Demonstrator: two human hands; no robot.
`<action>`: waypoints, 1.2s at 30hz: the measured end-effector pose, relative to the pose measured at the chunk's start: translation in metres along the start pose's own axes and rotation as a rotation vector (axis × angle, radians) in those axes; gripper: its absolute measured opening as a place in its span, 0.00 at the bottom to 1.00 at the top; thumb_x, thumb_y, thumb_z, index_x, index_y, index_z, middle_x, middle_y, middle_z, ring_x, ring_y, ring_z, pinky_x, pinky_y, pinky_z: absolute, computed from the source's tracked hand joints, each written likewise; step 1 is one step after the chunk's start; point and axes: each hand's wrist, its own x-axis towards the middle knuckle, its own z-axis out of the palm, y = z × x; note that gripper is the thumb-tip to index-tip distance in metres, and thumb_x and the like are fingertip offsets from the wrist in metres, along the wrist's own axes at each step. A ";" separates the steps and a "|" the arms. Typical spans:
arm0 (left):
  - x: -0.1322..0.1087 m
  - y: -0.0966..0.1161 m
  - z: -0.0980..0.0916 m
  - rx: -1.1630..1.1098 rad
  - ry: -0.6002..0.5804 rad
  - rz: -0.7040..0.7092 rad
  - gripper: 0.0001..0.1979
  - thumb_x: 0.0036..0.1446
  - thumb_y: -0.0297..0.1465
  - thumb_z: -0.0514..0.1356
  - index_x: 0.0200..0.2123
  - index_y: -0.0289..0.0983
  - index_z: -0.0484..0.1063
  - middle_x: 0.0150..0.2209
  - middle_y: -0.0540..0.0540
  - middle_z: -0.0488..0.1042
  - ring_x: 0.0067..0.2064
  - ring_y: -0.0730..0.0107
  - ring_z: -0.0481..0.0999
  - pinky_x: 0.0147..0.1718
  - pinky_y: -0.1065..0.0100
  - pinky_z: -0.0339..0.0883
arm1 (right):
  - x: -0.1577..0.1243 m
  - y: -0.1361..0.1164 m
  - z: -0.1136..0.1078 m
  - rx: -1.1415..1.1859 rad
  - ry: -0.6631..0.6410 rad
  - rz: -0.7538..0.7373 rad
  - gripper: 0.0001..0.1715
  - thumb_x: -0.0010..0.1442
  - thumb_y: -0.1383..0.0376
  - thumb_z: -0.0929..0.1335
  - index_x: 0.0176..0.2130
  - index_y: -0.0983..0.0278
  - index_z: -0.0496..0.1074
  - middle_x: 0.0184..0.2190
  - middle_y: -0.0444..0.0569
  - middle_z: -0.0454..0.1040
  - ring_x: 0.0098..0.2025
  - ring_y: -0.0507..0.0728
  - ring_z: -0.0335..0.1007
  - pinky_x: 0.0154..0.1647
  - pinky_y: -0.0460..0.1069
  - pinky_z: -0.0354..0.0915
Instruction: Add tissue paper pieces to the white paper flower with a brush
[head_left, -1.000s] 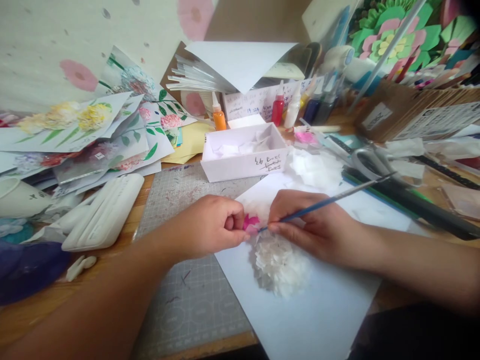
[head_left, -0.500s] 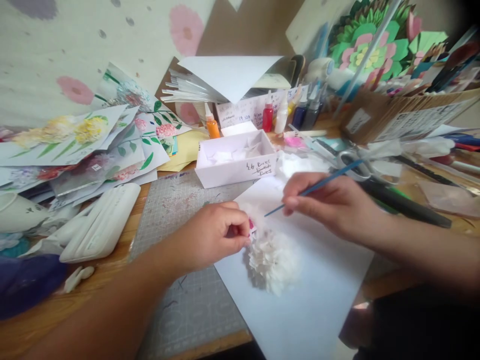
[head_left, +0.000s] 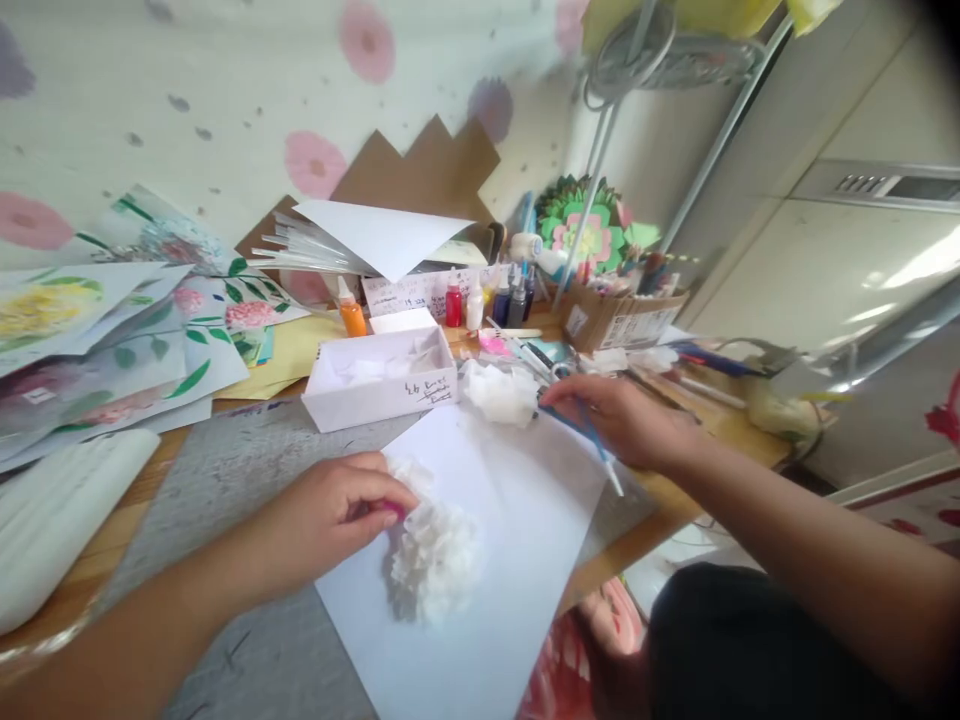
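Flower-patterned wall [head_left: 225, 60] backs our wooden tabletop [head_left: 739, 425], where a grey cutting mat [head_left: 240, 600] lies under a white sheet [head_left: 517, 570]. From the head camera, we see our left hand [head_left: 349, 505] almost closed, thumb and fingertips pinching a small pink piece [head_left: 394, 508] against or just beside the white paper flower [head_left: 439, 560], which sits near the sheet's left edge. Our right hand [head_left: 622, 415] curls around a blue brush [head_left: 604, 456] by the sheet's far right corner, near the white tissue pile [head_left: 499, 393] at its far edge.

Half a second ago we had the brush tip close to the flower; now our right hand is well apart from it, and the brush slants toward the tabletop's near right edge. Our left hand keeps its pinch.
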 end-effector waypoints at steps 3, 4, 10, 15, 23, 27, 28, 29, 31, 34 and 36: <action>-0.001 -0.002 0.000 -0.023 -0.007 0.011 0.10 0.56 0.33 0.53 0.37 0.46 0.74 0.34 0.51 0.69 0.35 0.74 0.70 0.34 0.76 0.61 | 0.001 -0.006 0.000 -0.230 -0.156 -0.092 0.07 0.53 0.72 0.65 0.36 0.67 0.70 0.36 0.50 0.70 0.38 0.54 0.65 0.40 0.46 0.61; -0.001 -0.003 0.000 -0.036 -0.008 0.008 0.10 0.56 0.33 0.53 0.37 0.47 0.74 0.34 0.51 0.70 0.35 0.74 0.70 0.34 0.76 0.61 | 0.001 -0.009 -0.001 -0.289 -0.224 -0.114 0.08 0.52 0.73 0.66 0.35 0.68 0.69 0.36 0.50 0.70 0.39 0.55 0.64 0.40 0.46 0.60; -0.001 -0.001 -0.005 -0.111 0.063 -0.007 0.10 0.55 0.33 0.54 0.36 0.43 0.75 0.34 0.50 0.71 0.35 0.71 0.70 0.34 0.73 0.62 | -0.004 -0.016 -0.007 -0.291 -0.459 -0.065 0.08 0.46 0.78 0.64 0.28 0.68 0.66 0.28 0.47 0.67 0.28 0.51 0.60 0.30 0.44 0.56; -0.006 0.001 -0.007 -0.330 0.178 -0.097 0.10 0.54 0.37 0.54 0.33 0.38 0.72 0.30 0.50 0.72 0.32 0.71 0.70 0.29 0.72 0.61 | 0.009 -0.031 0.009 0.200 -0.267 -0.023 0.07 0.52 0.68 0.66 0.28 0.66 0.59 0.26 0.45 0.65 0.26 0.49 0.59 0.26 0.43 0.57; -0.010 0.000 -0.010 -0.562 0.054 -0.054 0.13 0.46 0.36 0.62 0.35 0.36 0.70 0.31 0.50 0.71 0.32 0.73 0.68 0.30 0.73 0.61 | 0.029 -0.106 0.074 0.374 -0.216 0.025 0.06 0.48 0.72 0.68 0.27 0.68 0.64 0.22 0.42 0.65 0.22 0.46 0.57 0.22 0.40 0.55; -0.009 -0.007 -0.008 -0.350 0.002 -0.140 0.08 0.48 0.35 0.58 0.29 0.36 0.71 0.25 0.52 0.70 0.27 0.74 0.65 0.23 0.73 0.56 | 0.031 -0.105 0.074 0.520 -0.201 -0.010 0.10 0.55 0.65 0.66 0.39 0.68 0.66 0.28 0.46 0.68 0.29 0.49 0.64 0.29 0.43 0.62; -0.008 -0.008 -0.007 -0.322 -0.004 -0.144 0.07 0.48 0.34 0.58 0.29 0.36 0.71 0.25 0.52 0.70 0.27 0.74 0.65 0.23 0.73 0.55 | 0.030 -0.102 0.070 0.608 -0.180 -0.036 0.14 0.59 0.63 0.64 0.44 0.68 0.65 0.31 0.48 0.68 0.32 0.50 0.65 0.33 0.45 0.64; -0.008 -0.008 -0.007 -0.306 -0.005 -0.142 0.07 0.48 0.34 0.58 0.28 0.37 0.71 0.26 0.52 0.70 0.27 0.73 0.65 0.23 0.73 0.55 | 0.030 -0.101 0.065 0.678 -0.161 -0.068 0.17 0.62 0.61 0.61 0.48 0.67 0.64 0.34 0.49 0.68 0.35 0.51 0.66 0.35 0.46 0.64; -0.006 -0.008 -0.005 -0.294 0.009 -0.131 0.07 0.48 0.34 0.58 0.28 0.37 0.70 0.25 0.53 0.70 0.27 0.73 0.66 0.24 0.73 0.56 | 0.029 -0.102 0.056 0.700 -0.172 -0.147 0.18 0.64 0.60 0.58 0.48 0.67 0.66 0.36 0.51 0.68 0.37 0.52 0.66 0.36 0.47 0.64; -0.004 -0.007 -0.001 -0.282 0.062 -0.134 0.06 0.47 0.34 0.58 0.28 0.37 0.70 0.26 0.52 0.71 0.29 0.71 0.67 0.25 0.72 0.57 | 0.026 -0.110 0.053 0.517 -0.250 -0.256 0.14 0.62 0.64 0.60 0.36 0.70 0.71 0.32 0.50 0.68 0.33 0.51 0.65 0.35 0.46 0.63; -0.002 -0.008 0.001 -0.266 0.088 -0.140 0.06 0.47 0.33 0.58 0.28 0.37 0.71 0.27 0.52 0.71 0.30 0.70 0.69 0.27 0.71 0.59 | 0.025 -0.115 0.058 0.418 -0.300 -0.262 0.10 0.60 0.68 0.62 0.32 0.71 0.71 0.28 0.49 0.68 0.30 0.50 0.64 0.32 0.44 0.61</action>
